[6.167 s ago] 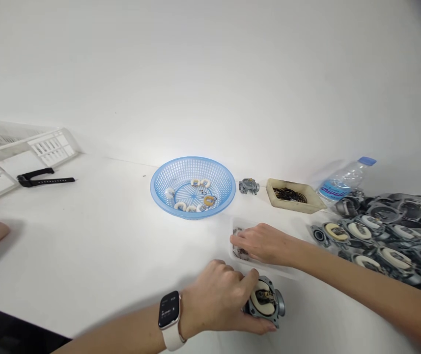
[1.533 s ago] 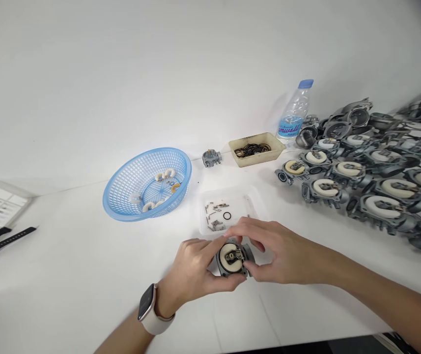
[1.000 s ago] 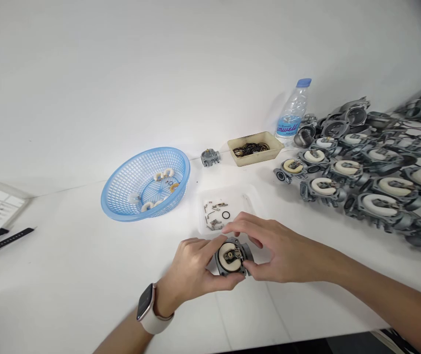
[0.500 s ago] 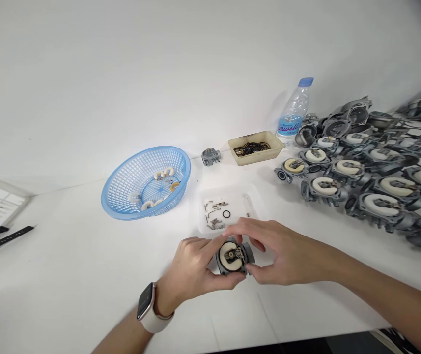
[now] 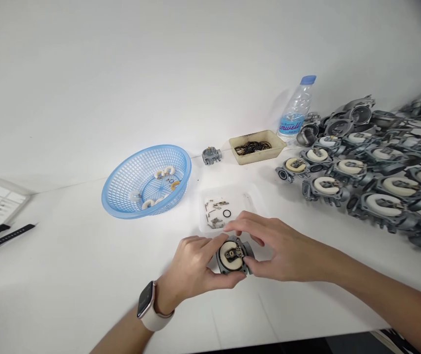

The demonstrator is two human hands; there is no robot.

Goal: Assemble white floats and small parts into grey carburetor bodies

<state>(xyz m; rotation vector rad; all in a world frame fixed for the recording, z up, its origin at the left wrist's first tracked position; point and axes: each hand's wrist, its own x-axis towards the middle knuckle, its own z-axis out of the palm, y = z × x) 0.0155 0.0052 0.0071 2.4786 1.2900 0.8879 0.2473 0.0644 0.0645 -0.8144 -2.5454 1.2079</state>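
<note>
A grey metal carburetor body (image 5: 249, 250) lies on the table with its bowl side facing up. Inside it sits a C-shaped cream float (image 5: 226, 256) around brass and metal parts. My left hand (image 5: 198, 263) grips the body from the left, index finger at the far edge and thumb along the near edge. The thumb of my right hand (image 5: 274, 250) touches the right side of the float's hinge area. Its other fingers are spread and arched beyond the body, close to a shallow translucent tray (image 5: 256, 199). In that tray are small metal pins and a black O-ring (image 5: 227, 213).
A blue basket (image 5: 109, 196) with several floats stands to the left. Behind are another carburetor (image 5: 210, 155), a cream box (image 5: 262, 158) of black rings and a water bottle (image 5: 294, 110). Several carburetors (image 5: 326, 189) crowd the right side. A black strap (image 5: 9, 239) lies far left.
My right thumb has moved up and left onto the hinge area of the carburetor. My left hand keeps its grip.
</note>
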